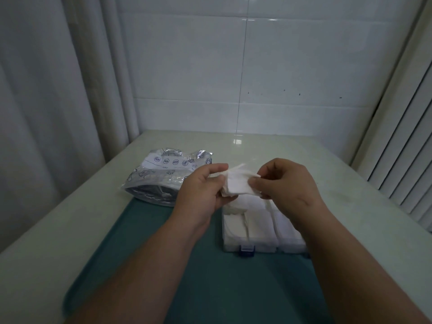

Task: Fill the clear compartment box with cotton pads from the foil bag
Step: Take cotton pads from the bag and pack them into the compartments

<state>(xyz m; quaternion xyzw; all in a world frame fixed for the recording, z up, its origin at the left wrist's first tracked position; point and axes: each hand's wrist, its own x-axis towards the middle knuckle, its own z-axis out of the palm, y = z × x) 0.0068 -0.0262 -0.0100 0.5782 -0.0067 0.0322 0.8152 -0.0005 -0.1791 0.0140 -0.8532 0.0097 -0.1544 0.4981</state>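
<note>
Both hands are raised above the counter (339, 174), over the far end of the clear compartment box (257, 230). The left hand (201, 190) and the right hand (285, 181) together hold a small stack of white cotton pads (238, 185), which sits between them. On each hand the thumb and fingers are closed on the stack, the left on its left edge and the right on its right edge. One thin layer of the stack lifts up at the far side, near the left fingertips.

The compartment box rests on a teal mat (210, 277) toward the counter's near right part, directly under the held stack. Its visible compartments are packed with white pads, and a blue latch (246, 250) shows on its near wall.

The foil bag (163, 176) lies flat near the counter's left edge, its near end overlapping the mat's far left corner. It is to the left of the left hand and apart from the box.
</note>
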